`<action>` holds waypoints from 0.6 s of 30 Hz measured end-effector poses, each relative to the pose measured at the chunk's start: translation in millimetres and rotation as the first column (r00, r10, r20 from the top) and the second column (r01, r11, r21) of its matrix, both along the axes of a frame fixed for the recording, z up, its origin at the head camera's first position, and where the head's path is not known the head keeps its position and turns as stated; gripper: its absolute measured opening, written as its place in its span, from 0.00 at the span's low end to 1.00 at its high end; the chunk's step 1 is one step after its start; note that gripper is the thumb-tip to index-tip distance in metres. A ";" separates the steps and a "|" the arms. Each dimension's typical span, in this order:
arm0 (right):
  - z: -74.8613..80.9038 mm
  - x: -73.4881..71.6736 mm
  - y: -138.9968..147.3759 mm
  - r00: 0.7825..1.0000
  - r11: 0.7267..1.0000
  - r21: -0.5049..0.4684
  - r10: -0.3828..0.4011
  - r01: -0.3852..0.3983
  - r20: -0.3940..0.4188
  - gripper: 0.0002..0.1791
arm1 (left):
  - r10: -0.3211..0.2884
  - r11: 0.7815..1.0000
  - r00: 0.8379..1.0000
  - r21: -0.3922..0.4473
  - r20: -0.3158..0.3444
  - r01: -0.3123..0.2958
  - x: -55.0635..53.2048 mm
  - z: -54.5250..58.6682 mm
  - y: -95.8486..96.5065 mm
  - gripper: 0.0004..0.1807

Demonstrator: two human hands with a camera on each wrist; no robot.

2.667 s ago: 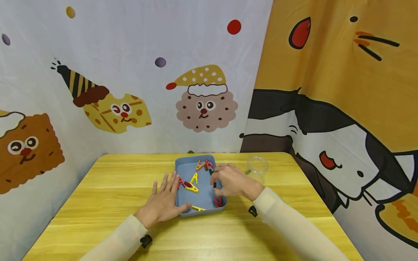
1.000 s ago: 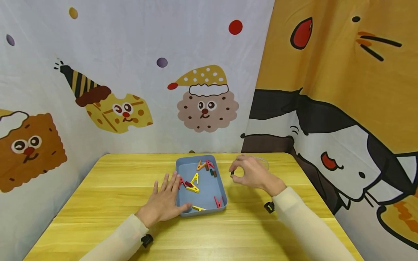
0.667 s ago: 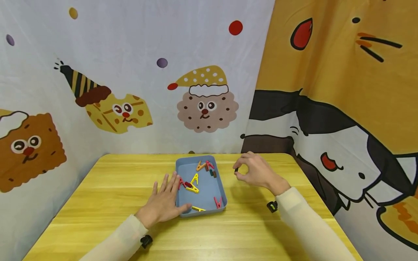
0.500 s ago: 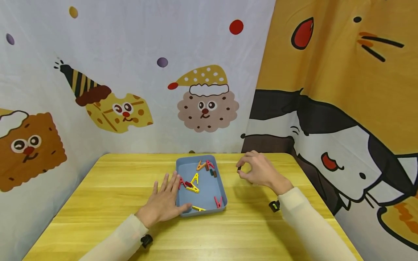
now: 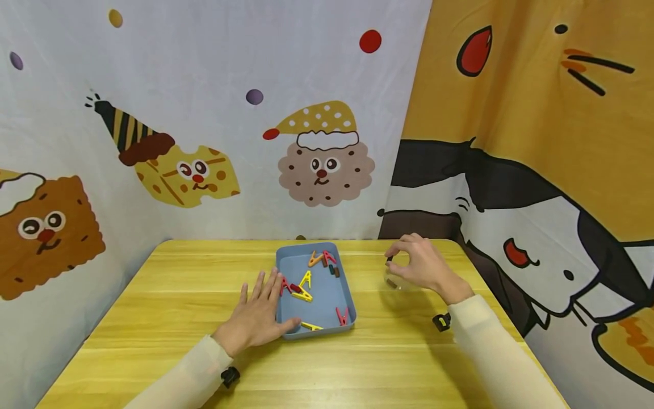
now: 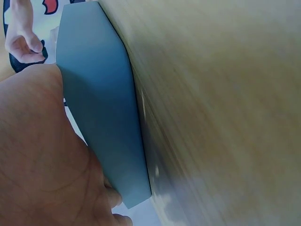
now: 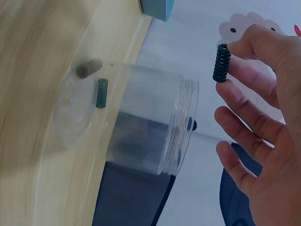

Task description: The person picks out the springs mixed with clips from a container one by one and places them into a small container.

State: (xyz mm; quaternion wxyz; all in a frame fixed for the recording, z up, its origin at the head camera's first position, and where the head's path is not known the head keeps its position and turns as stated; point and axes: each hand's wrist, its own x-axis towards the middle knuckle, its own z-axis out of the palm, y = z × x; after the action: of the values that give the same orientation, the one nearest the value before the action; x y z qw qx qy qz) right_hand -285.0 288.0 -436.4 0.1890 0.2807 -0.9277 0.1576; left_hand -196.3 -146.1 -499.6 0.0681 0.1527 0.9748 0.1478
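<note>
In the right wrist view, my right hand pinches a dark green coil spring between thumb and fingertips. It is held above the mouth of a clear plastic jar. A green spring and a brown spring lie at the jar's bottom. In the head view, the right hand covers most of the jar. My left hand rests with fingers spread on the left rim of a blue-grey tray. From the left wrist, the tray's side wall shows beside the palm.
Inside the tray lie an orange clip, a yellow clip, a pink clip and several others. A red spring, a green spring and brown springs are among them. Printed curtains stand behind the wooden table.
From over the tray's right side, my right hand has taken a dark green spring and carried it rightward to above the jar. The left hand has stayed on the tray.
</note>
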 end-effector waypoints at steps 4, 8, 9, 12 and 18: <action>0.1 0.1 5.3 1.000 1.000 0.000 -0.026 0.026 -0.006 0.09 | 0.003 1.000 1.000 0.003 0.003 -0.003 1.0 0.9 0.3 0.68; -0.4 0.0 9.7 0.999 0.999 -0.005 -0.050 0.050 0.006 0.08 | 0.005 1.000 1.000 0.007 0.002 -0.005 0.6 0.3 0.3 0.68; -0.8 -0.2 10.8 0.999 0.999 -0.009 -0.053 0.053 0.010 0.08 | 0.005 1.000 1.000 0.007 0.001 -0.005 0.4 -0.4 0.1 0.68; -1.8 -0.9 13.7 0.998 0.998 -0.019 -0.062 0.062 0.010 0.08 | 0.005 1.000 1.000 0.003 0.002 -0.005 -0.4 -1.8 -0.1 0.68; -4.3 -3.1 19.1 0.997 0.996 -0.034 -0.078 0.079 0.025 0.08 | 0.005 1.000 1.000 0.001 0.006 -0.005 -0.8 -2.0 -0.8 0.68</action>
State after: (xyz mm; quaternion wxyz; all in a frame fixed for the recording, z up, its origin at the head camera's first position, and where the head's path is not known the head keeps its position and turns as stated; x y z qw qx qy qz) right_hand -288.1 307.0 -440.7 0.1889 0.2387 -0.9373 0.1695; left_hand -197.1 -147.0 -501.6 0.0707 0.1496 0.9749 0.1489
